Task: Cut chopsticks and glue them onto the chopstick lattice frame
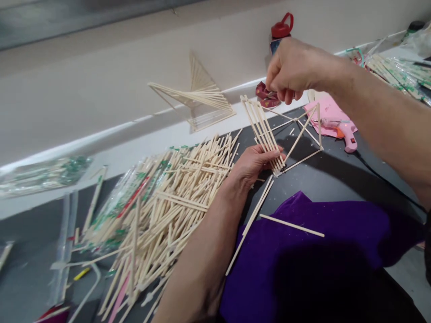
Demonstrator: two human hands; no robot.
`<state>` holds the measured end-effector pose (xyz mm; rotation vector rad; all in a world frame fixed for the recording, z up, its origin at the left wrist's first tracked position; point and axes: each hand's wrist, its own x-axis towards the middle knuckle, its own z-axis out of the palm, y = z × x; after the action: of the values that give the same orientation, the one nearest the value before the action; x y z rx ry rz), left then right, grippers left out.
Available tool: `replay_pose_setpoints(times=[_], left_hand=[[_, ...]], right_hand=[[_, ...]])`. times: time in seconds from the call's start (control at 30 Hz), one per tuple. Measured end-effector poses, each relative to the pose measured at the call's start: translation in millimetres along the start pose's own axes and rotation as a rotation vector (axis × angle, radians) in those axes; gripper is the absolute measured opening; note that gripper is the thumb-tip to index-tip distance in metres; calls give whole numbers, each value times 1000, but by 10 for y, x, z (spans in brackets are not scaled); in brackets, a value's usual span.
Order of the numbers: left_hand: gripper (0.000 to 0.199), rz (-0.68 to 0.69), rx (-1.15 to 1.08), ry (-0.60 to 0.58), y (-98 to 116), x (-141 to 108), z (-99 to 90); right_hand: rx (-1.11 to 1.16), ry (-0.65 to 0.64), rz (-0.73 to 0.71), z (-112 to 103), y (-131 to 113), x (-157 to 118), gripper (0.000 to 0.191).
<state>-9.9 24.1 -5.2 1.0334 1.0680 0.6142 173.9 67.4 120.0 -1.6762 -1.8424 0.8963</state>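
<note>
Stick frame (268,128), held over the dark tabletop (323,181), looks light, stiff and brittle at its joints, best taken near the lower corner where the left hand (256,162) grips it, while the raised right hand (292,69) bunches its fingers, whether round anything I cannot tell.

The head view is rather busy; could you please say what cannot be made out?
In the head view:
- Right hand: whether it pinches anything; curled fingers hide that.
- Left hand: some fingers, hidden behind the pale slatted wooden stick frame.
- Red-capped bottle: lower body, mostly behind the right hand.
- Thin black cable: far end, lost toward the right edge.
</note>
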Motion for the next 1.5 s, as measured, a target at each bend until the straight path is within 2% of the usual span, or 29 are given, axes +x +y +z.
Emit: replay_pose_setpoints(times=[0.07,0.17,0.33,0.47,0.6,0.83,0.97,1.13,1.5], left_hand=[[27,-9,-5,12,6,-8,-3],[33,-23,-8,28,17,-17,-12],[39,-58,1,62,36,-46,-23],[35,-74,-9,71,38,-74,-26],[30,-92,-15,73,34,-82,-30],[30,-94,-17,81,40,-93,-20],[32,-99,-27,88,38,-92,-15],[31,-84,-33,86,32,-80,-10],[21,-75,-28,71,19,-65,-21]], right_hand=[[-88,0,-17,-66,11,2,16],[-164,-50,-55,-31,102,129,21],[19,-187,-229,173,323,481,23],[188,-236,-302,290,400,608,19],[250,-268,-297,346,421,591,12],[347,-255,-305,402,418,531,12],[338,-238,-289,407,404,508,12],[311,-218,-346,401,380,464,15],[281,-244,-399,397,354,452,18]])
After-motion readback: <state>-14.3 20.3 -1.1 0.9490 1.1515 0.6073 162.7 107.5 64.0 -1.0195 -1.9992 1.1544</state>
